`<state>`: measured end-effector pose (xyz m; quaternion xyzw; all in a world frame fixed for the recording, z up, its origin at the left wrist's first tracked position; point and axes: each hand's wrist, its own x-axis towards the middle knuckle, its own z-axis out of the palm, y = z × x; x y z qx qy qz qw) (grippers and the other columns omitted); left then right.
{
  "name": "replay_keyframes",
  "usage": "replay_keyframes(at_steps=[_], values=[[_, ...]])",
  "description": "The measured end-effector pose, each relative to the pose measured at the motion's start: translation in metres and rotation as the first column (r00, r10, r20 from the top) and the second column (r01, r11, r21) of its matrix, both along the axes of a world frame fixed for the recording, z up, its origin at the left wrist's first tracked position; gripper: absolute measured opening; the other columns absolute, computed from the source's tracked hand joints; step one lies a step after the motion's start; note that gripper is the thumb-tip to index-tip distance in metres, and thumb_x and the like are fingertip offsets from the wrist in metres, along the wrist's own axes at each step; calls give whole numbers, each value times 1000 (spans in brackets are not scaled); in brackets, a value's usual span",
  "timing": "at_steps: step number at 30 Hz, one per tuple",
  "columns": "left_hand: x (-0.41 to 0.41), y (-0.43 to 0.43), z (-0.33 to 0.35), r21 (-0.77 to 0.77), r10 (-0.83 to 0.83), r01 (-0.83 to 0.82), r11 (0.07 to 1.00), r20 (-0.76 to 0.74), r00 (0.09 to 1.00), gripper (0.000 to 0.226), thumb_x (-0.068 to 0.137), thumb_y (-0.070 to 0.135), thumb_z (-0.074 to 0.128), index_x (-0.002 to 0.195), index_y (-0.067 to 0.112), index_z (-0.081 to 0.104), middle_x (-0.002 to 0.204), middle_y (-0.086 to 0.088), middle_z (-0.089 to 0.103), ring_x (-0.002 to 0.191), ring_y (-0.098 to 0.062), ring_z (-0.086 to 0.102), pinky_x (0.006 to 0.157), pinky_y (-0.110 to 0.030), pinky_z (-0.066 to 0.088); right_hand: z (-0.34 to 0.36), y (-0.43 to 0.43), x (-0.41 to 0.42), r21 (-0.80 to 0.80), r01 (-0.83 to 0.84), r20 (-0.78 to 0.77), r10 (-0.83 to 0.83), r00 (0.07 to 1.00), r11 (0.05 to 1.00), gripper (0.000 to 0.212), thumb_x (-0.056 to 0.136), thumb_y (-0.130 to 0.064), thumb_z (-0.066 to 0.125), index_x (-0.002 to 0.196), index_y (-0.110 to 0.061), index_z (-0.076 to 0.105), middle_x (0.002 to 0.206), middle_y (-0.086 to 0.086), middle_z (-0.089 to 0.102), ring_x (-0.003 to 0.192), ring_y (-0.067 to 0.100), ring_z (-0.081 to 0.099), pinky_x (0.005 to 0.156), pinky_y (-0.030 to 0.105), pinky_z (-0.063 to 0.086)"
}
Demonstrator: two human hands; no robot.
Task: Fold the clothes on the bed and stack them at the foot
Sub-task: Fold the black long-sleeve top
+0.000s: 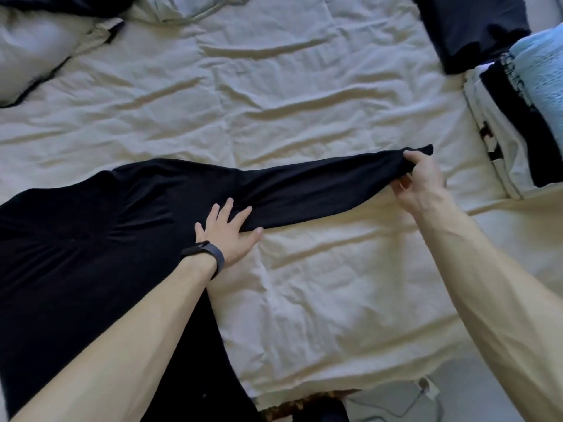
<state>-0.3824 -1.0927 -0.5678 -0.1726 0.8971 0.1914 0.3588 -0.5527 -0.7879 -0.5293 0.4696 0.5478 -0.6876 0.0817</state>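
A black long-sleeved top (91,226) lies spread over the left half of the bed. One sleeve (320,187) stretches out to the right. My left hand (231,233), with a dark band on its wrist, presses flat on the sleeve near the shoulder, fingers straight. My right hand (420,181) pinches the cuff end of the sleeve and holds it slightly off the sheet. At the right edge sits a stack of folded clothes (518,129): white, black and light blue pieces.
The cream sheet (304,102) is wrinkled. A dark folded garment (475,28) lies at the top right. A pale garment with a cord (195,10) and a pillow (33,53) lie at the top left. The bed's near edge shows floor and a white cable (423,394).
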Motion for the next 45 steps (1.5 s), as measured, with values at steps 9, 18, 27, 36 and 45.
replay_keyframes(at_steps=[9, 18, 27, 36, 45], values=[[27, -4, 137, 769, 753, -623, 141, 326, 572, 41, 89, 42, 73, 105, 5, 70, 100, -10, 73, 98, -28, 72, 78, -36, 60, 61, -156, 198, 721, -628, -236, 955, 178, 295, 38, 87, -14, 71, 122, -29, 70, 99, -10, 66, 90, 7, 57, 82, 15, 43], [310, -108, 134, 753, 947, -594, -282, 319, -46, 21, 100, 13, 58, 116, 12, 72, 118, -10, 73, 111, -28, 70, 89, -45, 55, -2, -214, 436, 563, -756, 305, 934, -185, -334, 53, 97, -45, 53, 147, -30, 44, 152, -5, 41, 139, 20, 38, 107, 35, 42], [516, -155, 48, 393, 926, -858, -330, 311, -214, 28, 105, 10, 49, 132, 14, 56, 123, -7, 63, 109, -31, 62, 90, -41, 50, -18, -239, 482, 391, -708, 580, 754, -308, -589, 67, 98, -38, 56, 158, -27, 28, 170, 1, 11, 152, 29, 18, 112, 45, 40], [416, -188, 45, 162, 902, -891, 424, -167, 399, 46, 93, 20, 61, 137, 23, 49, 142, -5, 48, 123, -26, 54, 97, -37, 46, -1, -280, 405, 292, -899, 267, 875, 404, 326, 36, 93, -39, 65, 125, -26, 59, 122, -6, 65, 114, 16, 62, 102, 38, 49], [99, -214, 31, 242, 555, -501, 831, -312, 771, 51, 95, 32, 64, 141, 19, 47, 141, -4, 51, 125, -20, 53, 95, -27, 40, -17, -325, 273, -506, -157, 278, 332, 901, 848, 41, 98, -30, 67, 132, -7, 57, 125, 7, 65, 96, 16, 70, 66, 26, 55]])
